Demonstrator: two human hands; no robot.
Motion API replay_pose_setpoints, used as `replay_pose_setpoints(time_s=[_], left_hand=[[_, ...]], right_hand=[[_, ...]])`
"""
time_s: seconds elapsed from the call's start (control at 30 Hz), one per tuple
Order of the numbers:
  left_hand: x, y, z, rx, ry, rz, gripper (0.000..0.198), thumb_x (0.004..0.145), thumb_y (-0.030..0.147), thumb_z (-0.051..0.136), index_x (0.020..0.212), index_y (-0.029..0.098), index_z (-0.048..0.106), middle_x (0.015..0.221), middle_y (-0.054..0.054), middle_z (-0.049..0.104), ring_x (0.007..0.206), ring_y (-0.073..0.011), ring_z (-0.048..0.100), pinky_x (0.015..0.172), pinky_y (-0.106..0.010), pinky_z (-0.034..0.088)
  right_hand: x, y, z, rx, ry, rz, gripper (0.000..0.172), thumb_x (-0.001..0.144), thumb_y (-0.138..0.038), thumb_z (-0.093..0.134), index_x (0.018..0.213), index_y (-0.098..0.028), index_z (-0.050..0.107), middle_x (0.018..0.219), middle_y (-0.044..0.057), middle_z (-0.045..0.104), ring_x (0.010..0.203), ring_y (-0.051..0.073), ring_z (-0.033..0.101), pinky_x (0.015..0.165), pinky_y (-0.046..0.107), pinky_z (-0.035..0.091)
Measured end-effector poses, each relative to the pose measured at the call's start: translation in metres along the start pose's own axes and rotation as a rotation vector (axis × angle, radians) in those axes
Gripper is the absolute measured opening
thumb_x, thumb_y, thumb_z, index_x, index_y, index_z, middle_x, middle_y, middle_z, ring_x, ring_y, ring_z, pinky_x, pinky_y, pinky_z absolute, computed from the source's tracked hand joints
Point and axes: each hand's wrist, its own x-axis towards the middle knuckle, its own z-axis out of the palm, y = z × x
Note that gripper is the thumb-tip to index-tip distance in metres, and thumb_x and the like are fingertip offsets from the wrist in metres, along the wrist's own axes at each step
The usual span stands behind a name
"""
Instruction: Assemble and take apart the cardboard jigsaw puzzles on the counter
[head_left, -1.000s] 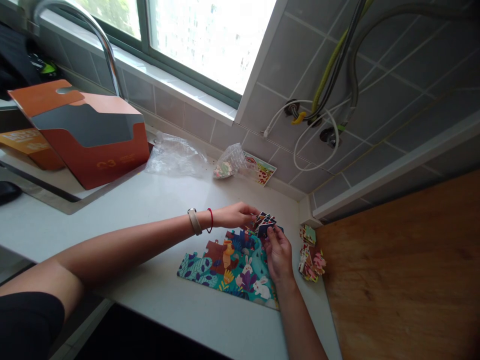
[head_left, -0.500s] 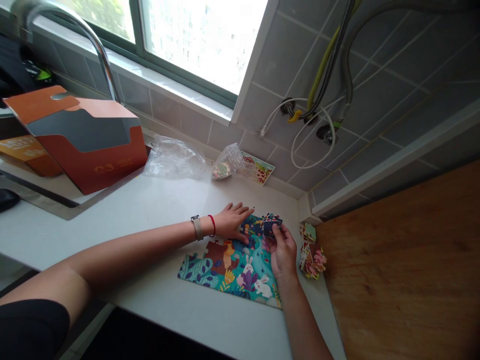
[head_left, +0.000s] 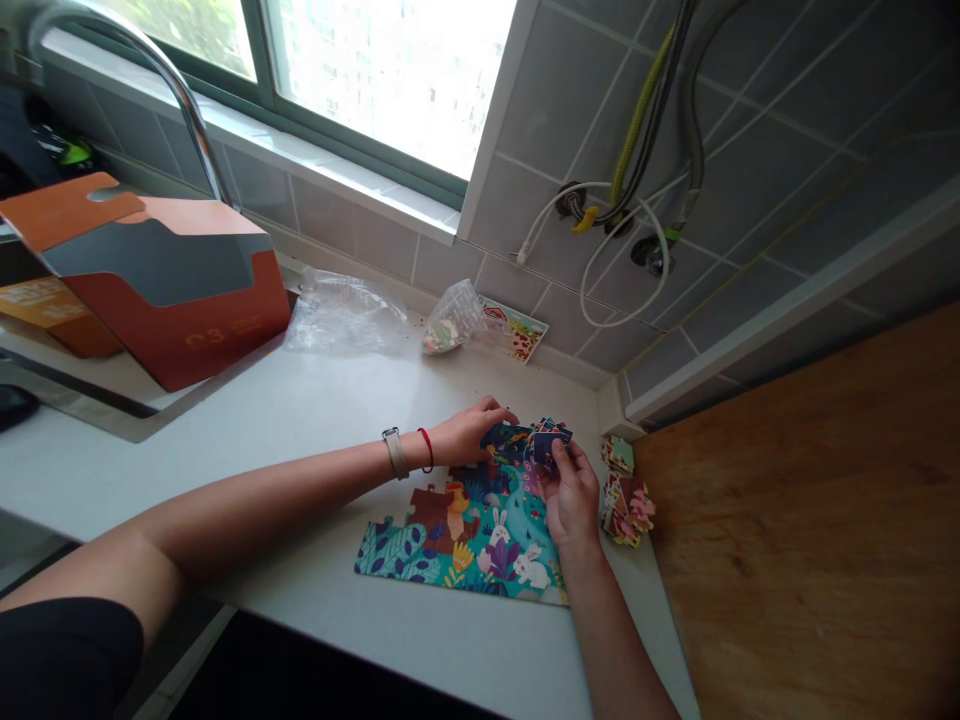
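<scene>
Near the back right corner of the white counter (head_left: pixel 300 400), a jigsaw puzzle (head_left: pixel 465 530) lies flat and is partly put together. It shows white rabbits, leaves and flowers on teal, and the far end has dark blue pieces. The right hand (head_left: pixel 571 497) is just past the puzzle's right side. Its fingers (head_left: pixel 566 457) are bent and pinch a small stack of dark blue puzzle pieces (head_left: pixel 546 445) held up over the puzzle. The left hand (head_left: pixel 469 435) reaches across from the left and sits on the far end of the puzzle, its fingers (head_left: pixel 499 408) curled over the dark pieces. You cannot tell if they have hold of a piece. That wrist has a pale watch strap (head_left: pixel 395 453) and a red string (head_left: pixel 426 450).

Just right of the puzzle is a little pile of puzzle pieces (head_left: pixel 624 510), beside a wooden board (head_left: pixel 795 520). By the back wall are a clear plastic bag (head_left: pixel 345 315), a small bag of pieces (head_left: pixel 450 320) and a picture card (head_left: pixel 516 333). An orange box (head_left: pixel 165 290) stands toward the left.
</scene>
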Motion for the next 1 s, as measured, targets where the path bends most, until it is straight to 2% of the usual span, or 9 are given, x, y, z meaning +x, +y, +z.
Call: replay_pose_setpoints(time_s=[0.13, 0.37, 0.47, 0.6, 0.7, 0.77, 0.83, 0.9, 1.0], left_hand=[[0.001, 0.001, 0.002, -0.026, -0.019, -0.068, 0.062, 0.072, 0.003, 0.071, 0.13, 0.021, 0.059, 0.112, -0.006, 0.062, 0.087, -0.0177, 0.066, 0.08, -0.028, 0.054], [0.004, 0.007, -0.001, 0.026, -0.034, -0.092, 0.017, 0.084, 0.024, 0.07, 0.098, 0.016, 0.075, 0.096, -0.009, 0.073, 0.084, -0.0209, 0.066, 0.079, -0.029, 0.05], [0.005, 0.008, -0.006, -0.014, -0.02, -0.126, 0.02, 0.087, 0.032, 0.067, 0.091, 0.015, 0.078, 0.092, -0.008, 0.075, 0.075, -0.0175, 0.064, 0.072, -0.026, 0.048], [0.006, 0.006, -0.012, -0.039, -0.181, -0.211, 0.03, 0.084, 0.043, 0.068, 0.076, 0.016, 0.078, 0.068, -0.003, 0.071, 0.062, -0.0141, 0.057, 0.06, -0.023, 0.041], [0.004, 0.006, -0.013, -0.058, -0.224, -0.241, 0.042, 0.087, 0.051, 0.061, 0.069, 0.015, 0.075, 0.055, -0.001, 0.062, 0.055, -0.0127, 0.053, 0.056, -0.022, 0.039], [0.002, 0.01, -0.01, -0.015, -0.208, -0.23, 0.041, 0.088, 0.052, 0.061, 0.075, 0.016, 0.077, 0.062, -0.003, 0.064, 0.062, -0.0147, 0.058, 0.061, -0.023, 0.043], [-0.002, 0.015, -0.006, 0.097, -0.172, -0.213, 0.039, 0.079, 0.052, 0.074, 0.097, 0.018, 0.077, 0.087, -0.007, 0.07, 0.08, -0.0208, 0.065, 0.074, -0.027, 0.049], [-0.006, 0.021, -0.002, 0.226, -0.154, -0.212, 0.064, 0.066, 0.05, 0.087, 0.119, 0.02, 0.069, 0.109, -0.012, 0.068, 0.099, -0.0287, 0.065, 0.085, -0.033, 0.05], [-0.008, 0.026, 0.001, 0.305, -0.198, -0.255, 0.079, 0.062, 0.047, 0.091, 0.13, 0.019, 0.061, 0.116, -0.014, 0.064, 0.107, -0.0336, 0.063, 0.091, -0.037, 0.051]], right_hand=[[0.002, 0.001, -0.002, -0.003, 0.007, 0.005, 0.046, 0.062, -0.039, 0.093, 0.098, -0.024, 0.07, 0.089, -0.004, 0.077, 0.075, 0.014, 0.071, 0.065, 0.025, 0.059], [0.003, 0.002, -0.004, 0.006, 0.021, 0.018, 0.044, 0.062, -0.038, 0.093, 0.097, -0.024, 0.07, 0.087, -0.003, 0.077, 0.074, 0.014, 0.071, 0.065, 0.026, 0.058], [0.002, 0.002, -0.002, 0.042, 0.012, 0.036, 0.044, 0.06, -0.037, 0.094, 0.095, -0.023, 0.071, 0.086, -0.002, 0.077, 0.073, 0.014, 0.071, 0.064, 0.025, 0.058], [0.0, 0.001, 0.0, 0.043, -0.02, 0.044, 0.044, 0.061, -0.038, 0.094, 0.096, -0.023, 0.071, 0.087, -0.002, 0.078, 0.075, 0.014, 0.072, 0.066, 0.025, 0.059], [-0.001, 0.002, 0.002, 0.036, -0.035, 0.047, 0.044, 0.063, -0.038, 0.094, 0.097, -0.022, 0.072, 0.089, -0.001, 0.079, 0.077, 0.015, 0.072, 0.069, 0.026, 0.06], [-0.001, 0.003, 0.002, 0.039, -0.039, 0.05, 0.044, 0.063, -0.038, 0.093, 0.097, -0.022, 0.072, 0.09, 0.0, 0.079, 0.077, 0.015, 0.073, 0.069, 0.027, 0.06], [-0.001, 0.003, 0.002, 0.043, -0.041, 0.053, 0.044, 0.063, -0.038, 0.094, 0.097, -0.021, 0.072, 0.091, 0.0, 0.079, 0.077, 0.015, 0.073, 0.07, 0.027, 0.06], [-0.001, 0.004, 0.002, 0.045, -0.04, 0.052, 0.045, 0.062, -0.038, 0.094, 0.097, -0.021, 0.071, 0.091, 0.0, 0.079, 0.078, 0.016, 0.072, 0.071, 0.027, 0.06], [-0.001, 0.004, 0.002, 0.042, -0.046, 0.047, 0.045, 0.062, -0.039, 0.094, 0.097, -0.021, 0.071, 0.089, 0.0, 0.079, 0.078, 0.016, 0.072, 0.073, 0.028, 0.06]])
